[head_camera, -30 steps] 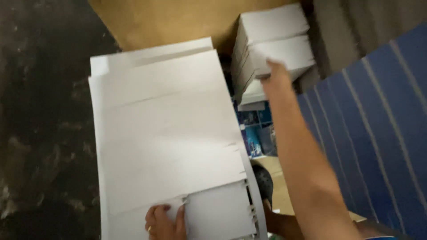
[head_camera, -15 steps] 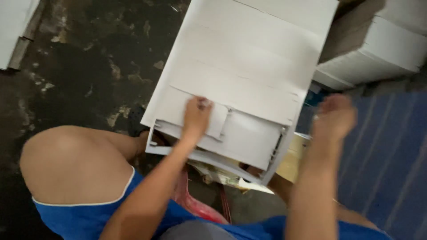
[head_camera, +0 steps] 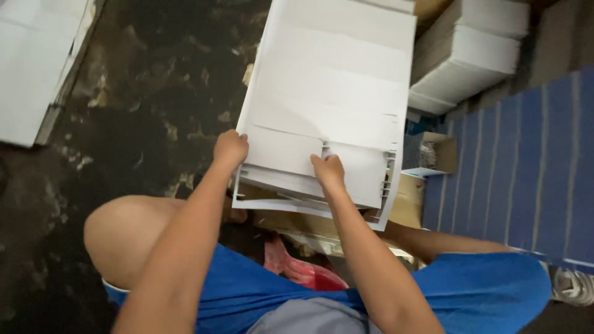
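Far left: white sheets [head_camera: 31,68] lie on the dark floor [head_camera: 154,93]. Left hand [head_camera: 231,148] is closed on the left edge of the card stack [head_camera: 334,93], fingers curled under, hidden. The stack of flat white die-cut cards sits centre, in front of the person's knees, long side running away from them. Right hand [head_camera: 328,170] rests on the top card near its front edge, fingers bent, pressing at a cut slit; grip not clear. Right: second stack [head_camera: 470,55] just beside; small open box [head_camera: 430,153] near; blue striped mat [head_camera: 526,161].
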